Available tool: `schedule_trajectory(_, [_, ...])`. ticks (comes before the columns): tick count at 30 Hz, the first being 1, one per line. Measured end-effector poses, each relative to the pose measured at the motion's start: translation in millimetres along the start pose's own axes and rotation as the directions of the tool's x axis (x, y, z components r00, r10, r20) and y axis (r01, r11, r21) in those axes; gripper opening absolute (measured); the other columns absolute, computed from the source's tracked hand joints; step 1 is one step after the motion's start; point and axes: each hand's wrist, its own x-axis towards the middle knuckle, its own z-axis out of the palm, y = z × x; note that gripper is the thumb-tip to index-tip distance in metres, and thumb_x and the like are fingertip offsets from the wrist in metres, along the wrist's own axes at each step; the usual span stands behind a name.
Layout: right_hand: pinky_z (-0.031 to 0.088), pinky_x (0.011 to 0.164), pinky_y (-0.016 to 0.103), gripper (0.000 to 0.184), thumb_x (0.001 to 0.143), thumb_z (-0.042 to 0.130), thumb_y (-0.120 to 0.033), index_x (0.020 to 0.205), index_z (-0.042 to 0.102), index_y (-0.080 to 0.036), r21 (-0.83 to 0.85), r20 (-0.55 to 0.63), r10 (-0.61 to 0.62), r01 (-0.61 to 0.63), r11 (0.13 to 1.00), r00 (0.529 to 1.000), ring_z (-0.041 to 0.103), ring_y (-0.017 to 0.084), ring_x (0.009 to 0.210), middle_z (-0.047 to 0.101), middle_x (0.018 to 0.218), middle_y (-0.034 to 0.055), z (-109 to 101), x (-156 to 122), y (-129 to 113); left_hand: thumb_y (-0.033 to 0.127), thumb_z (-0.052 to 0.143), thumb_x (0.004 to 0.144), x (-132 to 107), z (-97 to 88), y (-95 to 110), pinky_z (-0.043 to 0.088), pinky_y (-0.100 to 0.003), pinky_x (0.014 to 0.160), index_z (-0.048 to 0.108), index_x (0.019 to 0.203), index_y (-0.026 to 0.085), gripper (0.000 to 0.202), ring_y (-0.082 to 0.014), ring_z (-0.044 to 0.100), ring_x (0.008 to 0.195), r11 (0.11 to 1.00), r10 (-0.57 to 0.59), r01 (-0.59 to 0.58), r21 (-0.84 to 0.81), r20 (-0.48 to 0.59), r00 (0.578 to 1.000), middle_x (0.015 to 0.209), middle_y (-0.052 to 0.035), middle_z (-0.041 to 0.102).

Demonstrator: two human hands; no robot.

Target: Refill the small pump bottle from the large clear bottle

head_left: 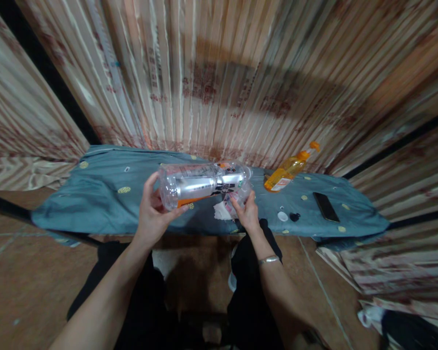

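Note:
I hold a clear plastic bottle [200,183] with a silver and orange label on its side above a blue cloth [102,199]. My left hand [153,214] is wrapped round the bottle's base end. My right hand [246,210] is closed near the bottle's neck, pinching at the label or at a white tissue [221,211] just below; I cannot tell which. A thin bracelet sits on my right wrist.
On the cloth to the right lie an orange bottle [286,174] on its side, a white cap [282,216], a small black cap [295,216] and a black phone [325,206]. Striped curtains hang behind. My dark-clothed legs are below, on a brown tiled floor.

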Motion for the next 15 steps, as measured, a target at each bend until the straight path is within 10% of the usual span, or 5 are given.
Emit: schedule_trajectory(15, [0.053, 0.078, 0.039, 0.063, 0.082, 0.061, -0.059, 0.127, 0.046, -0.018, -0.013, -0.009, -0.014, 0.014, 1.0, 1.0, 0.07, 0.029, 0.087, 0.072, 0.103, 0.0119, 1.1, 0.3, 2.8, 0.042, 0.094, 0.058, -0.4, -0.9, -0.5, 0.065, -0.038, 0.079, 0.047, 0.139, 0.023, 0.095, -0.0248, 0.073, 0.095, 1.0, 0.006, -0.007, 0.016, 0.016, 1.0, 0.114, -0.0092, 0.071])
